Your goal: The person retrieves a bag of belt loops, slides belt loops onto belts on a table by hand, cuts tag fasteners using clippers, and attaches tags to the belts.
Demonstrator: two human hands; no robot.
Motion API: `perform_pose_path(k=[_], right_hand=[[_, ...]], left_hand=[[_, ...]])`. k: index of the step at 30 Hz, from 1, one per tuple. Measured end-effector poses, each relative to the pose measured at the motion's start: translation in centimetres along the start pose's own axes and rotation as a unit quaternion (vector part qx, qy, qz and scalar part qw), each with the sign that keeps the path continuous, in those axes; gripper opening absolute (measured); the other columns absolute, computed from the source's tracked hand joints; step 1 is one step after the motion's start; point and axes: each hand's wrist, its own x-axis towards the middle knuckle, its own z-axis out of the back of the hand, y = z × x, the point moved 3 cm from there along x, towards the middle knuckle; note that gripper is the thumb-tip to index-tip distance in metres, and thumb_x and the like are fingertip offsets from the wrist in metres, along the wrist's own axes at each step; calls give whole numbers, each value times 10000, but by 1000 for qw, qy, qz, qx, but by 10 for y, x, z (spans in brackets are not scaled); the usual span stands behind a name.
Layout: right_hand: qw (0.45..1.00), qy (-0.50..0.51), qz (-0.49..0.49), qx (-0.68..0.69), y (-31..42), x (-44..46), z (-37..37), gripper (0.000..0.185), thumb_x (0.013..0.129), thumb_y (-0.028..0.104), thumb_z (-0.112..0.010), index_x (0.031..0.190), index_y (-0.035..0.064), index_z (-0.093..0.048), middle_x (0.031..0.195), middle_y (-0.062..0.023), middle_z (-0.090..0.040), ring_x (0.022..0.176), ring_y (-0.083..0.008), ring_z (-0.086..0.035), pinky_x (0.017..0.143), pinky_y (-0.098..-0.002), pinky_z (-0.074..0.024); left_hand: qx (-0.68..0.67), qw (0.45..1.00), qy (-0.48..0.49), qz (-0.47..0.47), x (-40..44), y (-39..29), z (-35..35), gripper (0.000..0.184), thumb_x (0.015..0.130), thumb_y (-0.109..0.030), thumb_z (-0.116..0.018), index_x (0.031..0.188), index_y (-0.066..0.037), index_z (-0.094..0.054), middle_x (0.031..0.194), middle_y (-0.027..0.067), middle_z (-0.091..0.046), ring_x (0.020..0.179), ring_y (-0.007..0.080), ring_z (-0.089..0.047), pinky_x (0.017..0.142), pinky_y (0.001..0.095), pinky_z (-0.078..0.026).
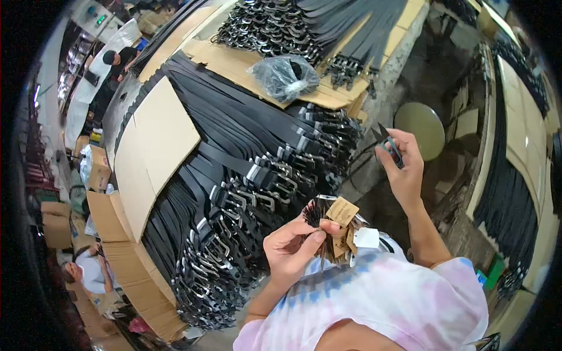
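Observation:
My left hand (290, 251) is closed on a bunch of hang tags in front of my chest. The bunch shows brown cardboard tags (341, 212), a white tag (367, 238) and a tuft of dark string ends (312, 215) above my fingers. My right hand (405, 167) is raised to the right, apart from the tags. Its fingers grip small scissors (391, 147) with teal handles, dark blades pointing up and left. Close by on the left lie black belts (234, 126) in a thick layer, their metal buckles (263, 196) facing me.
A cardboard sheet (155, 149) covers part of the belts. Farther back are more buckles (266, 29) and a clear plastic bag (287, 77). A round stool top (420, 131) stands right, near another belt stack (509, 199). Two people (111, 67) (88, 269) are at left.

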Motion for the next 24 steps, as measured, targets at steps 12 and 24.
perform_pose_path(k=[12,24], right_hand=[[977,174,124,-19,17,89,-58,310,739,-25,-717,1028,48,-633,795,-17,-563,673,-57,-505,526,-202,-399],[870,445,213,-1,-27,222,-48,328,729,3,-694,1044,51,-618,767,-111,-581,616,-249,-592,520,-317,-460]], left_hand=[[-45,992,-116,-17,66,30,-2,126,891,-14,-580,992,57,-607,927,128,-683,893,143,-631,974,312,-383],[-221,911,-349,12,206,99,-69,186,918,-78,-557,1052,35,-617,942,109,-674,865,146,-645,801,271,-516]])
